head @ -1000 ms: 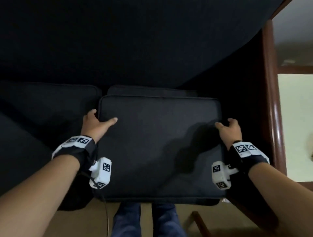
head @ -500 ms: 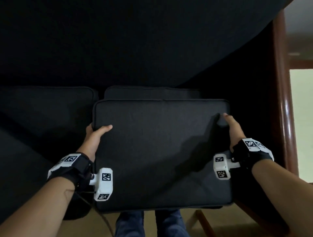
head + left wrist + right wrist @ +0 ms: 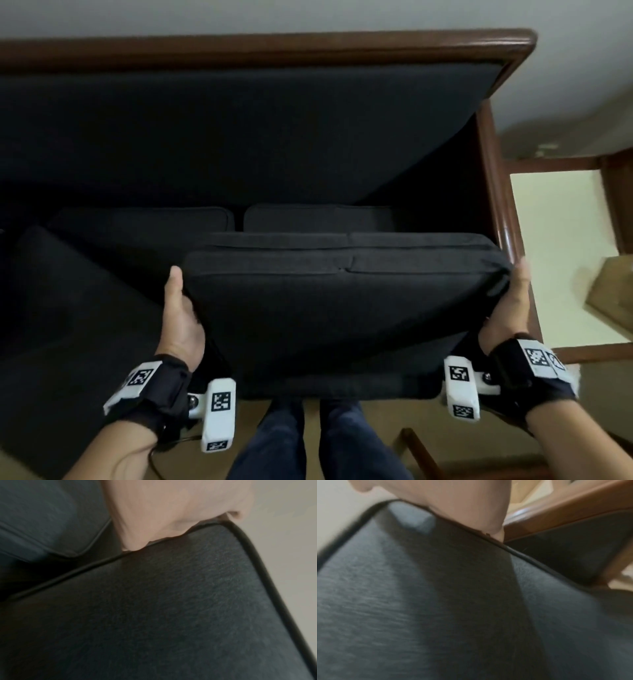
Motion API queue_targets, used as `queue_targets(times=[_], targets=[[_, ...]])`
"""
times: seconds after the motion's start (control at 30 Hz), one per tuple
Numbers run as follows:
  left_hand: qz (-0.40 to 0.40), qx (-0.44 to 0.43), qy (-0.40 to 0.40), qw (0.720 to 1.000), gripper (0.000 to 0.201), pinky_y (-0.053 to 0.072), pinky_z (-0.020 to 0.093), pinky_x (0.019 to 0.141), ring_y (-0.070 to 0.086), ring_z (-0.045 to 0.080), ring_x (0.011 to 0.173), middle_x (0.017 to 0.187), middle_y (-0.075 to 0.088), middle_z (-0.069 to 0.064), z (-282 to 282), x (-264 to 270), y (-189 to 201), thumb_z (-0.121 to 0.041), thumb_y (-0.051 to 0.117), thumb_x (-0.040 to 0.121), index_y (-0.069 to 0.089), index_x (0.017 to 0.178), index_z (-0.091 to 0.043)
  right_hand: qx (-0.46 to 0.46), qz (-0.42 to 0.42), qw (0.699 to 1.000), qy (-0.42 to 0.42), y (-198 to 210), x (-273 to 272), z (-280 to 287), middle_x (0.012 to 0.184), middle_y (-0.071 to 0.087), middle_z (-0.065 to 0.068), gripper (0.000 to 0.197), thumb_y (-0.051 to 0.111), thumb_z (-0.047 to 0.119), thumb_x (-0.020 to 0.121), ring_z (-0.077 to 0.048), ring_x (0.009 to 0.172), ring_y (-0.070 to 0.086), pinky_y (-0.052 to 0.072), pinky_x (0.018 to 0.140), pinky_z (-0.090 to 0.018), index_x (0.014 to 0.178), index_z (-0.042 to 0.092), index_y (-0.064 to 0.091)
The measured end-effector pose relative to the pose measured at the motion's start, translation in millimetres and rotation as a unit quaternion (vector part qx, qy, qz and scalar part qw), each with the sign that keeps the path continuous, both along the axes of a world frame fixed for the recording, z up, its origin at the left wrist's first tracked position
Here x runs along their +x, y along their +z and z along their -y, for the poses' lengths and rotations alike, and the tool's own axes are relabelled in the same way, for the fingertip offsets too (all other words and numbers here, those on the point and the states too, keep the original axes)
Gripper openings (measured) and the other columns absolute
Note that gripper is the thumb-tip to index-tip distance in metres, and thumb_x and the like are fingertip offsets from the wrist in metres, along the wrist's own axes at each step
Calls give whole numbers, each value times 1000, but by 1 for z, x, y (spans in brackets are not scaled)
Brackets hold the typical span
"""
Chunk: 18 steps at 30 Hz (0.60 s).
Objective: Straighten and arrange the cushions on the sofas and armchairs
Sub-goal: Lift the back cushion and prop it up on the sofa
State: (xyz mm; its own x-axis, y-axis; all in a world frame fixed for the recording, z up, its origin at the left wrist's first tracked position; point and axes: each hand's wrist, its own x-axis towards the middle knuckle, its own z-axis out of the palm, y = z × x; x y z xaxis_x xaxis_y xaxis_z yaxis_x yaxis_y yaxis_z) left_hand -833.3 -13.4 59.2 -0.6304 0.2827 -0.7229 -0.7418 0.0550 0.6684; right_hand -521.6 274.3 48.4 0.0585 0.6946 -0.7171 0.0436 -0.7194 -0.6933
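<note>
In the head view I hold a dark square cushion (image 3: 342, 318) in front of the sofa's seat, lifted and tilted. My left hand (image 3: 180, 308) grips its left edge, thumb on top and fingers hidden underneath. My right hand (image 3: 510, 305) grips the right edge the same way. The left wrist view shows the cushion's piped face (image 3: 171, 608) below the left hand (image 3: 171, 511). The right wrist view shows the cushion (image 3: 436, 601) under the right hand (image 3: 453, 500). Two dark cushions (image 3: 144, 222) (image 3: 318, 217) lie at the foot of the sofa's backrest (image 3: 239, 137).
A brown wooden frame (image 3: 493, 192) runs along the sofa's top and right side. Another dark cushion (image 3: 68, 301) lies at the left. A wooden side table with a pale top (image 3: 555, 246) stands to the right, carrying a brown object (image 3: 613, 294). My legs (image 3: 308, 442) stand below the cushion.
Both hands have shifted from the cushion's top to its side edges and raised it off the seat toward me. My head has tilted up, bringing the sofa's top rail into view.
</note>
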Motion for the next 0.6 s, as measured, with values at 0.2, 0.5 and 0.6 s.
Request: queue_targets(times=[0.2,0.5,0.6], targets=[[-48,3,-27,998,41,59,26,85,71,14,99,121,68,10,38,5,21,-21,54,98,55,137,-6,48,16,997,-62,28,13,39,108,71,-6,49,78,56,62,-28,106,66,53,85,-39,99,25,72],[-115,-67,-84,988,53,50,34,101,65,15,116,130,66,5,51,10,35,-33,73,86,57,136,-28,394,268,861,177,95,-33,86,109,62,-4,28,59,7,81,-16,103,55,42,95,-21,107,8,68],[-207,-126,-100,965,55,39,30,111,51,13,131,144,55,1,56,16,38,-34,67,92,48,144,-31,447,210,798,345,102,-76,118,112,67,-10,29,62,16,79,-24,110,58,37,98,-21,106,8,69]])
